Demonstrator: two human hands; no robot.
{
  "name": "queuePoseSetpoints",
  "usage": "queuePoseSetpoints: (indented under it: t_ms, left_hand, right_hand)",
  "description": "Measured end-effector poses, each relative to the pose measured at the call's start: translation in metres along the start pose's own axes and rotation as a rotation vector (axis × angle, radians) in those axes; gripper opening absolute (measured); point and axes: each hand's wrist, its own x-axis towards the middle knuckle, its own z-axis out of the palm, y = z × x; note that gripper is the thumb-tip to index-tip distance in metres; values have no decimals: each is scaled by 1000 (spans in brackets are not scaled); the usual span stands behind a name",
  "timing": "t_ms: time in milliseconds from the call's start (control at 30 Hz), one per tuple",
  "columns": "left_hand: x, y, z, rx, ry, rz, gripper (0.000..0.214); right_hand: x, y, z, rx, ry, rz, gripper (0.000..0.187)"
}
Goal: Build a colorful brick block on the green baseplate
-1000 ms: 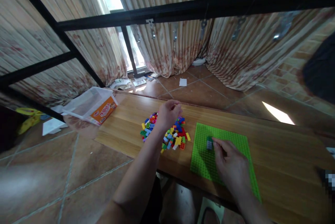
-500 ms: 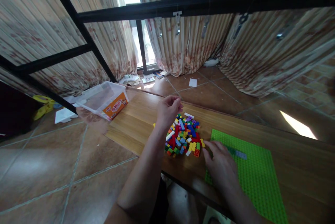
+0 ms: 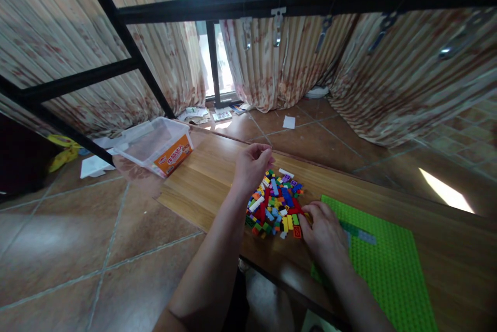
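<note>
A heap of small colourful toy building bricks (image 3: 275,210) lies on the wooden table. My left hand (image 3: 252,163) is closed in a pinch over the far left side of the heap; what its fingertips hold, if anything, I cannot make out. At the heap's right edge my right hand (image 3: 324,228) has thumb and fingers closed around a yellow brick, which is mostly covered. Just right of that hand is a green studded baseplate (image 3: 388,264), with a few grey-blue and dark green bricks (image 3: 365,237) in a row on its far left part.
A clear plastic box (image 3: 151,140) with an orange label stands at the table's left end. The wooden tabletop (image 3: 209,166) stretches across. A black metal frame (image 3: 233,8) with hanging metal pieces crosses above the far side. Papers (image 3: 194,114) lie on the tiled floor.
My right hand has moved in against the heap's right edge, and its fingers have closed over the yellow brick there. My left hand keeps its pinch, and the camera view has shifted slightly.
</note>
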Motion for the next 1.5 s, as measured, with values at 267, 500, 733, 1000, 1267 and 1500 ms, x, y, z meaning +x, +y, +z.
queuePoseSetpoints:
  t_ms: [267, 500, 733, 1000, 1267, 1500]
  left_hand:
    - [4, -20, 9, 105, -111, 48, 9]
    - [-20, -36, 41, 498, -409, 183, 18]
    - [-53, -47, 78, 802, -627, 183, 26]
    - [-73, -59, 101, 1066, -710, 230, 31]
    - [-73, -74, 113, 1090, -760, 233, 31]
    - [-72, -76, 113, 1033, -774, 228, 32]
  right_hand:
    - [0, 2, -15, 259, 89, 138, 30]
    - [-11, 44, -70, 581, 140, 505, 37]
    - [-37, 99, -87, 659, 18, 589, 38]
    - [-47, 107, -82, 646, -158, 548, 38]
    - [-46, 108, -78, 714, -185, 498, 35]
    - [-39, 103, -69, 720, -154, 469, 32]
